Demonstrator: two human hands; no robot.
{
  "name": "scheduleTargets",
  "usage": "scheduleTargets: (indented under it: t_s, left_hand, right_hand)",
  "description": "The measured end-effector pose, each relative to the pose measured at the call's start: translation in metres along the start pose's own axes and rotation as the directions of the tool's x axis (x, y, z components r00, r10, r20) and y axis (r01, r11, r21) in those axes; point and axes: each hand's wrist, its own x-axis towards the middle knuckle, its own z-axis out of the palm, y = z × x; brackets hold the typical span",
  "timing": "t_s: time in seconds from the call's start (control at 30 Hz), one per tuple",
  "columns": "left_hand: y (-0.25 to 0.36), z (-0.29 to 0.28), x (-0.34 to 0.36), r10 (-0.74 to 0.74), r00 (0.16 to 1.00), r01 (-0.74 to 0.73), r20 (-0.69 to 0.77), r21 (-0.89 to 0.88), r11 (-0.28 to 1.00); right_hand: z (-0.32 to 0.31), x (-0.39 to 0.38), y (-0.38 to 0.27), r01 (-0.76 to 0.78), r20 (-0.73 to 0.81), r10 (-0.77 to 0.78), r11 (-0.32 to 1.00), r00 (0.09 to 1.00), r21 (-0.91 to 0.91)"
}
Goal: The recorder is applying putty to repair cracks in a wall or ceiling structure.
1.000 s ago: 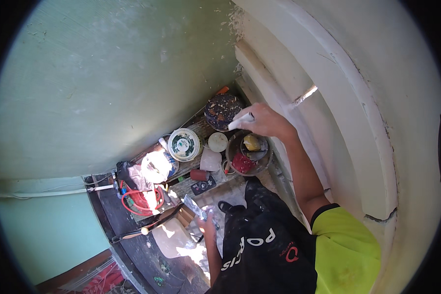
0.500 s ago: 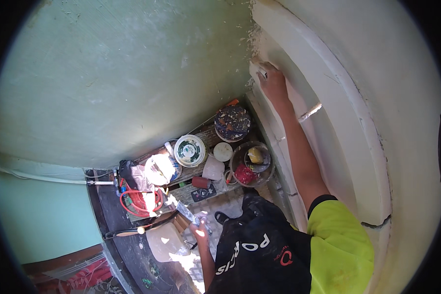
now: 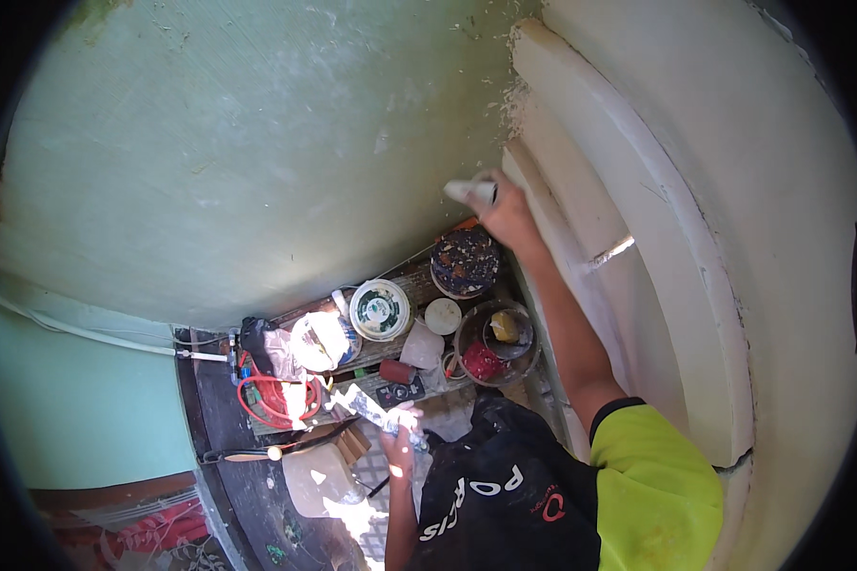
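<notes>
Support: weathered wooden planks (image 3: 417, 284) along the foot of the far wall, running from left to right. On them, far right, a round container with a dark, speckled top (image 3: 465, 259); near it, a deep grey bucket (image 3: 467, 333). Small white tub (image 3: 443, 316) just left of the bucket. Centre: white pail with green-smeared lid (image 3: 381, 310); nearer, a whitish block-like container (image 3: 422, 346) and a red cylinder (image 3: 396, 371). Left: sunlit white tub (image 3: 319, 341), details washed out. Dark surface (image 3: 257, 500) at near left; on it, a long tan-and-dark implement (image 3: 248, 456).
</notes>
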Motion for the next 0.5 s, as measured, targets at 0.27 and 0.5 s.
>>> scheduleTargets:
  t_s: [0.27, 0.5]
  left_hand:
    - [0.079, 0.092, 0.067, 0.042, 0.974, 0.057, 0.224, -0.417, 0.907]
    - [0.097, 0.139, 0.087, 0.09, 0.941, -0.084, 0.327, -0.035, 0.996]
  right_hand:
    - [0.059, -0.175, -0.012, -0.042, 0.495, -0.107, 0.959, 0.862, 0.28]
    - [0.032, -0.213, -0.022, 0.117, 0.304, -0.233, 0.928, 0.924, 0.355]
